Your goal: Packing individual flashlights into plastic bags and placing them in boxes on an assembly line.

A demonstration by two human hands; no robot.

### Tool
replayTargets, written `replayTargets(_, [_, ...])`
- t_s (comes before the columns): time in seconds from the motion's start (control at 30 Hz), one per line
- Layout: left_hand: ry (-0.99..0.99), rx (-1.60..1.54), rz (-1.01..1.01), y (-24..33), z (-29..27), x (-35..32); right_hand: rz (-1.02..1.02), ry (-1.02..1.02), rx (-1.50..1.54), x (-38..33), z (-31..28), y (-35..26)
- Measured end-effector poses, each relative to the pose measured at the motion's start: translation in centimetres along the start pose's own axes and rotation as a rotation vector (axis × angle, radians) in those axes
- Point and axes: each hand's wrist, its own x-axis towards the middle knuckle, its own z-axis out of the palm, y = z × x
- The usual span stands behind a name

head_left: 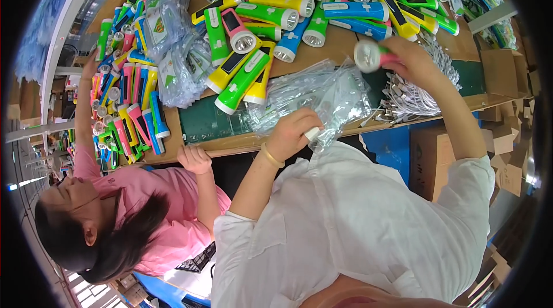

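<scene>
Torch (373, 54) is lying crosswise in the right hand (412, 61), fingers closed round it, lens pointing toward the left hand (292, 132), which is pinching a clear bag (322, 95).

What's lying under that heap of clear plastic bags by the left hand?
Under the clear plastic bags shows the green belt on the wooden table. The left hand grips a bag at its near edge. Whether anything else lies beneath is hidden by crumpled plastic.
</scene>
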Motion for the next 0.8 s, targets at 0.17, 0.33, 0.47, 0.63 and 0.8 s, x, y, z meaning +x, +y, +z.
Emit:
replayTargets(0.17, [0.045, 0.061, 0.044, 0.5, 0.0, 0.6, 0.272, 0.067, 1.075, 1.8, 1.6, -6.2])
replayTargets(0.33, [0.136, 0.088, 0.105, 0.8, 0.4, 0.7, 0.136, -0.129, 0.934, 2.1, 5.1, -9.7])
replayTargets(0.47, [0.222, 0.077, 0.042, 0.8, -0.6, -0.1, -0.023, -0.383, 0.510, 2.1, 3.9, -9.2])
replayTargets(0.63, [0.173, 0.041, 0.072, 0.6, 0.2, 0.1, -0.161, -0.478, 0.005, 2.1, 3.9, -10.2])
replayTargets(0.8, [0.109, 0.117, 0.154, 0.1, 1.4, 1.9, -0.268, -0.347, -0.123, 0.1, 8.9, -11.4])
